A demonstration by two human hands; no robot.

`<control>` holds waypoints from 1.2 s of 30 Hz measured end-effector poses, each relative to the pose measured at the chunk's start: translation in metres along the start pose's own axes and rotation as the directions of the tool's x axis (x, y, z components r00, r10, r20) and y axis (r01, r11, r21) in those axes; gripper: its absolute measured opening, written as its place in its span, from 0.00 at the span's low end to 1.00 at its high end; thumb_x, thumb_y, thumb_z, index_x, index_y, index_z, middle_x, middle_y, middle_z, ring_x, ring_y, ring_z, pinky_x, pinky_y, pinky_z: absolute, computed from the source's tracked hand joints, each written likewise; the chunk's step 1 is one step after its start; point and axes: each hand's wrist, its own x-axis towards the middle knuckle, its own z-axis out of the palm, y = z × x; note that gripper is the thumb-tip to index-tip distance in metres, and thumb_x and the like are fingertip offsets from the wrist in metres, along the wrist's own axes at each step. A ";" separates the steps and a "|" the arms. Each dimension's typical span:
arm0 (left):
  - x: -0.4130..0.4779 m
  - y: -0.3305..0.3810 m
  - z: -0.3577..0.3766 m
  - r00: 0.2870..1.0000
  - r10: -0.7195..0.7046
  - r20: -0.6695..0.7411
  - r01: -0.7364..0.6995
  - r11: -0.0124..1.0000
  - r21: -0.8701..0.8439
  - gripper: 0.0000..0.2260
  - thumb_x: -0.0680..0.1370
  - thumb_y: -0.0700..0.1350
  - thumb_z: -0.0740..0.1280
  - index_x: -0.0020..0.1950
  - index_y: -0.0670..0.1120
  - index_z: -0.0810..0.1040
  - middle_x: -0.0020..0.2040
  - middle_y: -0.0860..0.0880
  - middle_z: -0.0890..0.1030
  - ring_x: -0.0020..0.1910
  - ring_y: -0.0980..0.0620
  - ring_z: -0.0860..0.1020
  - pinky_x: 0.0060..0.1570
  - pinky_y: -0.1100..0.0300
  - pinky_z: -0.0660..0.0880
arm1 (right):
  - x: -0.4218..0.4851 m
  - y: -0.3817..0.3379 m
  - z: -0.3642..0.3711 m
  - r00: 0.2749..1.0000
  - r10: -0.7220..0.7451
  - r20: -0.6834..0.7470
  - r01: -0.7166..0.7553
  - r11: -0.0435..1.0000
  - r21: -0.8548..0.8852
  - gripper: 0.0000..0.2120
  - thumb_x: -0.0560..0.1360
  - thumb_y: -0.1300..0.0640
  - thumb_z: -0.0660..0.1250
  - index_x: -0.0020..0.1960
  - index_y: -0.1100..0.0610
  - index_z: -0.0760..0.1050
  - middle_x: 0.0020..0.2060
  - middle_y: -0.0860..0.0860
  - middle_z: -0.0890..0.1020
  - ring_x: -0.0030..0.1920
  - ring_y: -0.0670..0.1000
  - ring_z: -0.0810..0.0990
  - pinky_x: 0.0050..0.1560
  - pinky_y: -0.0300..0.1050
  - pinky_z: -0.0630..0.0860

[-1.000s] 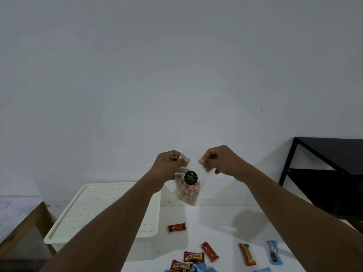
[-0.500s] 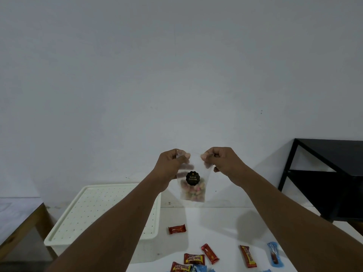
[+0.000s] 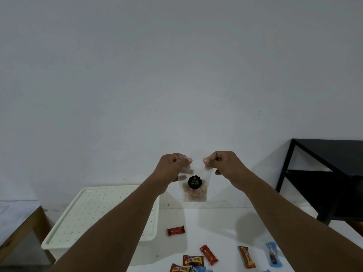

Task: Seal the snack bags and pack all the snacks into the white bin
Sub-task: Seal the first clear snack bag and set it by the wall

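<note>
Two hands are raised before the wall in the head view, the only view I have. The left hand (image 3: 172, 165) pinches the top left corner of a clear snack bag (image 3: 194, 193), thumb and forefinger clamped on the plastic and the other fingers curled in. The right hand (image 3: 225, 165) pinches the top right corner in the same way. The bag hangs upright between them, in the air above the far edge of the white table (image 3: 216, 222). It holds pastel biscuits in its lower half and bears a round black label (image 3: 194, 181) on its front. I cannot tell whether its top strip is sealed.

The white bin (image 3: 94, 211) stands left of the loose snacks, its perforated lid on, partly behind the left forearm. Outside the bin, on the table, lie:
- a small red bar (image 3: 176, 231), just right of the bin
- a second red bar (image 3: 209, 254)
- two Beng-Beng packs (image 3: 193, 260)
- a red-and-yellow bar (image 3: 245, 256)
- a blue packet (image 3: 273, 256)

A black shelf (image 3: 324, 173) stands at the right.
</note>
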 end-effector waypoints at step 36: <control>-0.002 -0.004 -0.008 0.995 0.088 -0.043 -0.088 0.996 0.011 0.10 0.75 0.46 0.75 0.45 0.39 0.81 0.43 0.41 0.86 0.42 0.46 0.84 0.48 0.52 0.76 | 0.002 0.002 0.009 1.000 -0.008 0.027 0.008 1.000 -0.008 0.06 0.75 0.55 0.73 0.45 0.58 0.82 0.38 0.50 0.79 0.37 0.46 0.75 0.40 0.41 0.70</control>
